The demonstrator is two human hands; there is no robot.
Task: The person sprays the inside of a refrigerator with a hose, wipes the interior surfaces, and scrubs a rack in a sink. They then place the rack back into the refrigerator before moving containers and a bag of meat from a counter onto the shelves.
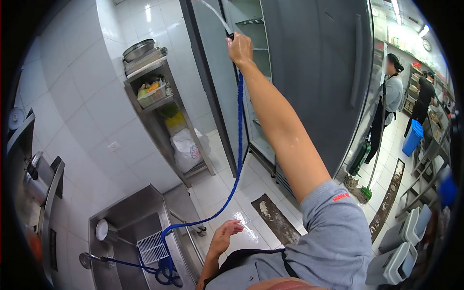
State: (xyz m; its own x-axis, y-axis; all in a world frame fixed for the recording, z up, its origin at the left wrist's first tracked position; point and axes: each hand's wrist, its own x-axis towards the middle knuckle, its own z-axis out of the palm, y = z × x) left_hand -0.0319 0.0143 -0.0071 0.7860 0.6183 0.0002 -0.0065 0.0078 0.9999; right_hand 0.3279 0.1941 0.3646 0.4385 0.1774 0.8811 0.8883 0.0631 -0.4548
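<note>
My right hand (pixel 240 50) is raised high, its fingers wrapped around a dark hose nozzle (pixel 231 36). A white jet of water (pixel 216 15) leaves the nozzle toward the upper left. From that hand the blue hose (pixel 240 116) hangs down, then curves left into the steel sink (pixel 124 211), where part of it lies coiled. In front of my hand stands a tall grey refrigerator (pixel 316 72) with one door (pixel 212 72) swung out and shelves showing inside. My left hand (pixel 226 237) is low near my body, fingers stretched out, holding nothing.
A white wire rack (pixel 152 247) and a metal pot (pixel 104 231) sit in the sink. A steel shelf unit (pixel 159 101) holds pans, a produce container and bags. Floor drains (pixel 275 217) cross wet tiles. Lidded bins (pixel 394 263) stand at right; other people (pixel 389 94) are farther back.
</note>
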